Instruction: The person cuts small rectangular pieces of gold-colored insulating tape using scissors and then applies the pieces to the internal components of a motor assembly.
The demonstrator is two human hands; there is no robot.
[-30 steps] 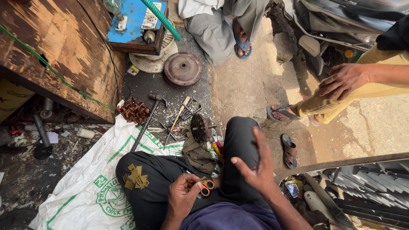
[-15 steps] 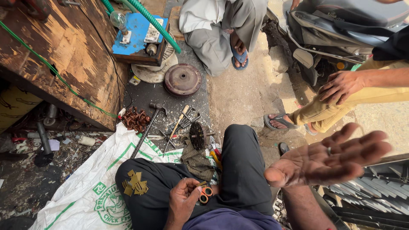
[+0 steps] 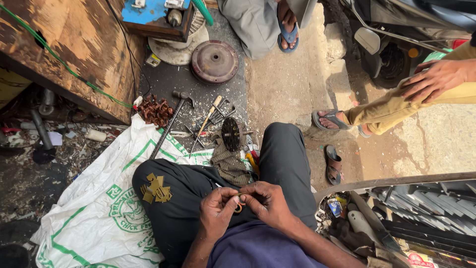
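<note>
I sit cross-legged on gritty ground outside a workshop, with a white sack (image 3: 99, 218) spread under me to keep my legs and parts off the dirt. At eleven o'clock a worn wooden bench (image 3: 74, 44) leans in, a green cable running across its face. At twelve o'clock lies a round metal disc (image 3: 214, 61), flat so it cannot roll. Nearer, at about twelve, a hammer (image 3: 171, 121) and a toothed wheel (image 3: 230, 134) lie within arm's reach, along with loose tools. A small stack of tan pieces (image 3: 155, 188) rests on my left thigh, at ten o'clock from my hands, parked where I can pick them up without looking.

Both hands meet in my lap, close to my body for steadiness. My left hand (image 3: 216, 211) and right hand (image 3: 267, 202) pinch a small orange ring (image 3: 239, 206) between narrow fingertips, one from each side, touching it.

At two o'clock another person's hand (image 3: 434, 79) rests on a bent knee.
</note>
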